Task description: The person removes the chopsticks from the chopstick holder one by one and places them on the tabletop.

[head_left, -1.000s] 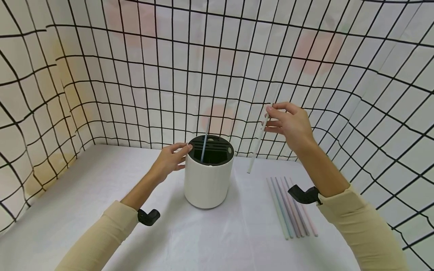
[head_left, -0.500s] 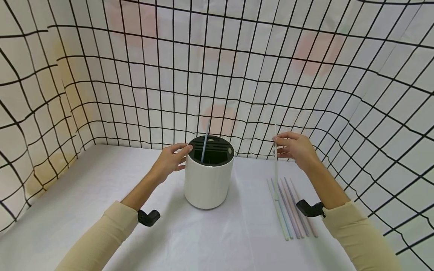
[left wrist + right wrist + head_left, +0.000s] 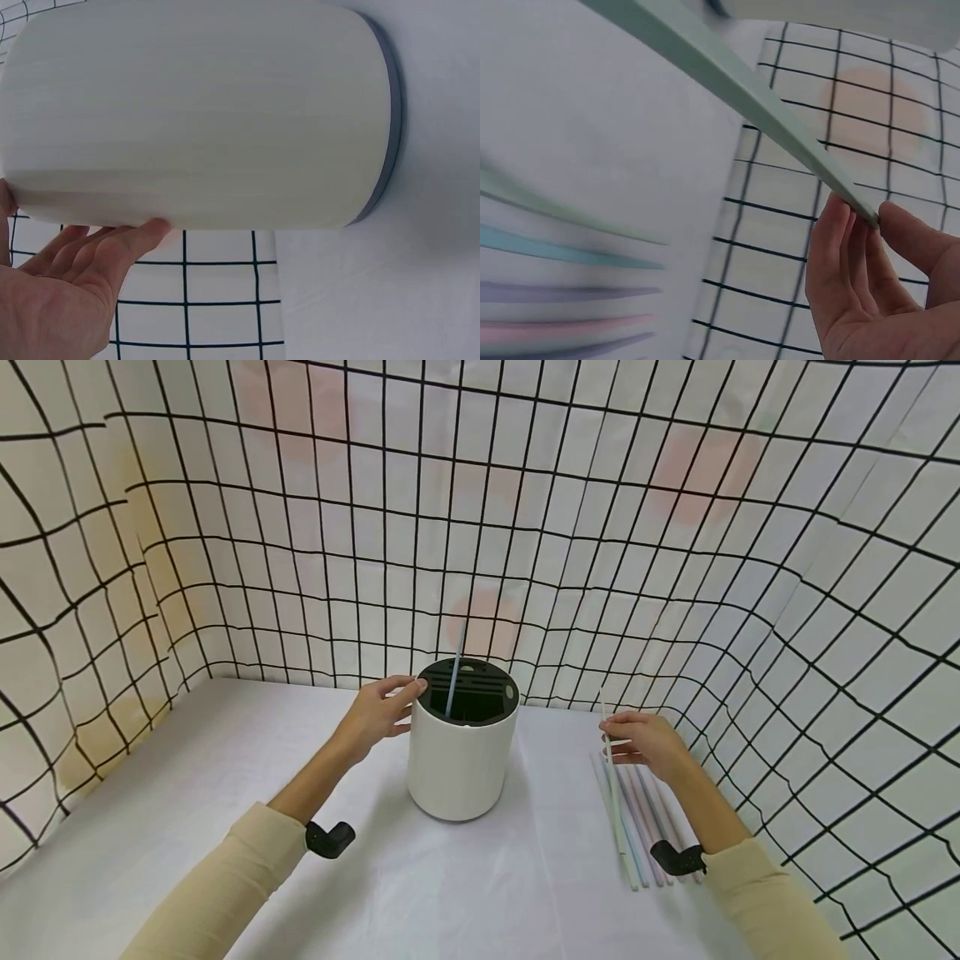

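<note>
A white round holder (image 3: 456,768) with a black slotted top stands on the table. My left hand (image 3: 378,714) grips its left side, the thumb at the rim and the fingers against the outer wall. One bluish chopstick (image 3: 456,668) leans upright in its wide opening. At the right, my right hand (image 3: 643,742) pinches a pale green chopstick (image 3: 780,127) between thumb and fingertips near its thin end. The held chopstick slants down over the left side of a row of pastel chopsticks (image 3: 636,827) on the table. Whether its lower end touches them I cannot tell.
A white cloth covers the table (image 3: 480,893). Black wire mesh (image 3: 352,535) rises behind the table and along both sides, with pale cloth behind it. Each forearm carries a black wrist mount (image 3: 330,841).
My right hand has come down and slightly right, away from the holder, bringing the chopstick over the row on the table. My left hand and the holder have stayed in place.
</note>
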Motion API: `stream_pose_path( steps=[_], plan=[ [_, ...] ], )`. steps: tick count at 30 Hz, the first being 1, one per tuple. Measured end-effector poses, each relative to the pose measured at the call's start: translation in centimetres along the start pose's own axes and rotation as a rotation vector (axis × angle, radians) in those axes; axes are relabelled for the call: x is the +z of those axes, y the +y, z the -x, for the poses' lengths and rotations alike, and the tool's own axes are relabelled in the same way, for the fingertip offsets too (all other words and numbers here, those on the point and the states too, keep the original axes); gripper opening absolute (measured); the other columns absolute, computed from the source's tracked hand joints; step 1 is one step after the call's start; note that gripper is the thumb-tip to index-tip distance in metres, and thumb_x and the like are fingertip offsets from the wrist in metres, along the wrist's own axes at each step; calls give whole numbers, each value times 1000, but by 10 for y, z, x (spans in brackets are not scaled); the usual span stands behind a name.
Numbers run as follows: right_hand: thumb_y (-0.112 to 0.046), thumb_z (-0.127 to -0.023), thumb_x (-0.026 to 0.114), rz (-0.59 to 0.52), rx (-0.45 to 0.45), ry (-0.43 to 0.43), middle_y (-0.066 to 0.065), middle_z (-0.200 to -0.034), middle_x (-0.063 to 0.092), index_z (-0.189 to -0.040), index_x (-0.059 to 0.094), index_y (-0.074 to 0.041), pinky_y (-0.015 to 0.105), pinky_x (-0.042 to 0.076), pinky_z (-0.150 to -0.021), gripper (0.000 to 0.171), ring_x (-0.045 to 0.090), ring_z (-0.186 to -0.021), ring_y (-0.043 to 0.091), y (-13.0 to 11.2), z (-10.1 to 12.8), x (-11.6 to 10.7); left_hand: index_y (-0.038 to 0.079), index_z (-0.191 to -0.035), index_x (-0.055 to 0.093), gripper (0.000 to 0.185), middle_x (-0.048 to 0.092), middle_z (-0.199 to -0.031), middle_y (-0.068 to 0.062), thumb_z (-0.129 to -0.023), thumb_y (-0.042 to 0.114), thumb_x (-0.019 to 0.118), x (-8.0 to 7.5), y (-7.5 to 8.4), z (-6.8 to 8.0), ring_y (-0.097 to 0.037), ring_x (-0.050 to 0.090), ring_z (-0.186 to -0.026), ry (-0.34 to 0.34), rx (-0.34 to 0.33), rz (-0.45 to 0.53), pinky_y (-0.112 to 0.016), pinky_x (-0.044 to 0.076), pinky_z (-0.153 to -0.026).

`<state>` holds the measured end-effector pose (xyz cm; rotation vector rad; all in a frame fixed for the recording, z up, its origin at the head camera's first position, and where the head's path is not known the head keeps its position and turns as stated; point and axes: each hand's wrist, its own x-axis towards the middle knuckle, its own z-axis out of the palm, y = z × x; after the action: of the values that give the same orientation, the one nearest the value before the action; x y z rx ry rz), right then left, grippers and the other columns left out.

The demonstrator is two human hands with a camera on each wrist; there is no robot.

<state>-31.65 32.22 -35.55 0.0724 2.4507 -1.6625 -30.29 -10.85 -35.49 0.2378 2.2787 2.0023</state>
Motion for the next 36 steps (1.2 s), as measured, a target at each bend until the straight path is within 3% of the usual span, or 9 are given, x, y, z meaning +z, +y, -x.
stream_pose_path(
  steps=[6, 20, 30, 36],
  plan=[
    [-26, -98, 70, 55, 40, 4, 8, -107, 71, -127, 63, 5, 30, 65, -75, 43, 72, -88, 21, 31, -6, 7, 8, -147, 51, 61, 52, -152, -13, -101, 47, 61, -1, -1, -1, -35, 52, -138, -1, 6, -1, -49, 52, -107],
    [-18, -97, 69, 83, 155, -27, 12, -98, 69, -117, 66, 6, 30, 64, -64, 31, 70, -73, 18, 76, -9, 24, 10, -144, 54, 59, 53, -151, -11, -100, 49, 62, 0, -1, 0, -33, 54, -137, 4, 0, -4, -47, 54, -104],
    [-10, -92, 73, 143, 116, 78, 4, -74, 69, -111, 67, 9, 25, 60, -53, 28, 64, -57, 11, 94, -11, 30, 9, -145, 53, 60, 52, -152, -12, -100, 49, 61, 1, -2, 1, -34, 53, -138, -1, 6, -12, -49, 53, -105],
    [-8, -91, 73, 141, 119, 87, 6, -74, 68, -110, 66, 10, 27, 60, -53, 27, 63, -56, 13, 99, -13, 29, 8, -145, 53, 60, 51, -153, -13, -101, 48, 60, 0, -2, 0, -35, 52, -138, -5, 7, -10, -50, 52, -106]
  ],
)
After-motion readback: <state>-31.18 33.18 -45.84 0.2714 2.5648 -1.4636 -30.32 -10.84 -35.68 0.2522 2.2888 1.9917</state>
